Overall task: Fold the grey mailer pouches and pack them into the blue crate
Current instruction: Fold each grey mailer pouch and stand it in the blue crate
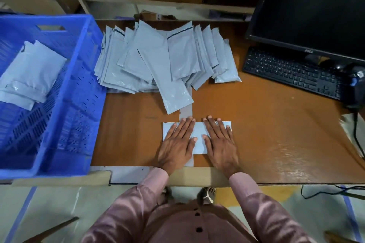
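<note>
A brown, glossy wooden bench (256,124) runs from the blue perforated plastic crate (65,116) at 9 o'clock to the black computer keyboard (292,73) and black flat monitor (316,6) at 2 o'clock, with bare room at 3 to 4 o'clock between the hands and the bench's right edge. A fanned heap of flat grey plastic mailer pouches (162,55), smooth and slightly shiny, lies at 12 o'clock, its longest pouch reaching down toward the hands but apart from them. Near the front edge at 6 o'clock lies a folded grey mailer pouch (198,134), a pale flat rectangle with crisp edges. The left hand (177,144) lies flat on its left half, fingers straight and spread, palm down, pressing; the right hand (219,142) mirrors it on the right half, fingers straight, thumbs turned inward. Neither grip is curled round anything. Both wrists come up from pink satin sleeves (243,181) over the bench's front edge. Inside the crate, against its left side, lies a small stack of folded grey pouches (29,77). Grey tape strips (186,112) cross the bench under the hands.
</note>
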### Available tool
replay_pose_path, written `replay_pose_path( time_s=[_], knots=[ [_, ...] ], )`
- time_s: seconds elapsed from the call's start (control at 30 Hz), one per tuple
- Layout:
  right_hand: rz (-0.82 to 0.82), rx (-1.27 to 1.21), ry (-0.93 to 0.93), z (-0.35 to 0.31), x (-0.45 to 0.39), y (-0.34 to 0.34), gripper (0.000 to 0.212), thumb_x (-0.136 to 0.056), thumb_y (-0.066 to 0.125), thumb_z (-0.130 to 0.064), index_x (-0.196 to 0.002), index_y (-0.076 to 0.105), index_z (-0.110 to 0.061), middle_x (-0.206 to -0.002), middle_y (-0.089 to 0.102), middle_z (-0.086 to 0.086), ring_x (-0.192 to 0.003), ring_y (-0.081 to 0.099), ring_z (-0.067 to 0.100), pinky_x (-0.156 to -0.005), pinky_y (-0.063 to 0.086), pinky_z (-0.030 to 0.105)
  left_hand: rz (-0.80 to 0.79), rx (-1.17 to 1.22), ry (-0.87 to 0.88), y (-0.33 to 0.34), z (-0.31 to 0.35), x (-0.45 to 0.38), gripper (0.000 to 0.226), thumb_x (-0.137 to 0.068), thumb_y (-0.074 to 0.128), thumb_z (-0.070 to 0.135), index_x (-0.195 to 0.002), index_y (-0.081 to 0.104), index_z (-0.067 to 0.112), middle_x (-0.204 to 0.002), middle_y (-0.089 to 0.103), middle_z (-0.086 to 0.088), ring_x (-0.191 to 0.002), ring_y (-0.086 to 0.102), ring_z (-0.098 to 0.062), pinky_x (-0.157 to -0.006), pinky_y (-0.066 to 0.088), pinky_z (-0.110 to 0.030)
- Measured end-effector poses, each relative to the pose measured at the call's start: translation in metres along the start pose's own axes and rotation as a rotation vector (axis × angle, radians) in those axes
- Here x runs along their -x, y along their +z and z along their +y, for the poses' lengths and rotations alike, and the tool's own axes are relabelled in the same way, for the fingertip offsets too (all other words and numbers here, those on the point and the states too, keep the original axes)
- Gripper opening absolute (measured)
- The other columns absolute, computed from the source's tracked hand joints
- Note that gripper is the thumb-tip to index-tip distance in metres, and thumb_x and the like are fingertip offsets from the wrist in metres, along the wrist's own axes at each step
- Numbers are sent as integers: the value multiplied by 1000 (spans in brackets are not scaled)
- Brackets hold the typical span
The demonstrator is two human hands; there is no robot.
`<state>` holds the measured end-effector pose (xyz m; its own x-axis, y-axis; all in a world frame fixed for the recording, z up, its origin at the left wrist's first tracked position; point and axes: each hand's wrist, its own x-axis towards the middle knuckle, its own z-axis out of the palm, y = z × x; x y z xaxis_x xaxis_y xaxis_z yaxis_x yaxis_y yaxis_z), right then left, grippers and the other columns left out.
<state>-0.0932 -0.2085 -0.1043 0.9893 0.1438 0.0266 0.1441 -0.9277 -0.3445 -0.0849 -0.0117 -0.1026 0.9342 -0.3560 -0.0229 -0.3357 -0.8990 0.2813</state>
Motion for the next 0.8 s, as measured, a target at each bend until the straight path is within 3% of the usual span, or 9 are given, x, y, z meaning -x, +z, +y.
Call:
replay_pose_path(
  time_s=[0.2, 0.27, 0.4, 0.47, 0.53, 0.6, 0.67, 0.73, 0.8],
  knots=[
    [-15, -108, 23, 2, -2, -3, 62, -109, 29, -52, -164, 23, -25, -172, 16, -8, -160, 5, 12, -130, 7, 41, -58, 30, -4, -7, 1, -1, 61, -112, 16, 46, -166, -3, 24, -172, -10, 12, -156, -17, -3, -129, -4, -38],
    [-27, -163, 30, 3, -3, -6, 67, -107, 29, -59, -162, 28, -20, -171, 19, -4, -159, 9, 15, -130, 8, 41, -72, 60, -3, -13, 1, -1, 62, -111, 16, 49, -166, -2, 27, -172, -7, 13, -157, -11, -4, -129, 1, -40],
    [-86, -96, -16, 6, -14, -26, 73, -102, 38, -65, -154, 39, -13, -166, 32, 6, -159, 14, 24, -129, 6, 48, -57, -5, -11, -35, 6, -11, 71, -104, 43, 50, -165, 11, 33, -166, 32, 8, -149, 31, -18, -124, 23, -44],
    [-124, -16, -49, 4, -21, -40, 72, -100, 50, -62, -152, 41, -13, -165, 35, 9, -158, 20, 26, -127, -1, 47, -63, -56, -14, -49, 9, -19, 74, -97, 55, 51, -162, 26, 30, -153, 48, 5, -140, 41, -21, -121, 23, -42],
    [-164, -5, -77, -3, -29, -58, 60, -97, 59, -58, -142, 46, -21, -154, 49, 5, -147, 41, 26, -127, -2, 43, -91, -60, -17, -63, 9, -27, 63, -93, 61, 53, -150, 48, 30, -136, 59, 4, -134, 46, -20, -119, 21, -39],
    [-180, -50, -121, -12, -38, -80, 46, -93, 66, -52, -128, 49, -27, -131, 63, -4, -126, 59, 23, -127, 5, 42, -129, -6, -32, -80, 7, -31, 48, -92, 66, 51, -135, 62, 30, -124, 63, 5, -126, 51, -19, -111, 29, -37],
    [-189, -83, -177, -20, -50, -99, 41, -89, 73, -43, -121, 50, -30, -117, 69, -6, -112, 64, 25, -125, 23, 45, -124, 65, -64, -102, 4, -30, 36, -91, 70, 44, -124, 68, 30, -118, 67, 4, -117, 58, -21, -95, 41, -35],
    [-181, -118, -227, -32, -67, -119, 41, -85, 78, -36, -120, 56, -34, -115, 70, -7, -107, 65, 26, -106, 47, 42, -97, 78, -112, -131, -1, -26, 32, -91, 71, 42, -121, 68, 31, -115, 69, 4, -111, 62, -22, -86, 47, -34],
    [-170, -166, -296, -53, -84, -139, 39, -83, 81, -35, -118, 62, -35, -117, 71, -8, -106, 66, 21, -88, 56, 38, -51, 52, -159, -163, -7, -19, 30, -92, 71, 43, -120, 67, 33, -110, 71, 5, -105, 64, -22, -79, 48, -35]
  ],
)
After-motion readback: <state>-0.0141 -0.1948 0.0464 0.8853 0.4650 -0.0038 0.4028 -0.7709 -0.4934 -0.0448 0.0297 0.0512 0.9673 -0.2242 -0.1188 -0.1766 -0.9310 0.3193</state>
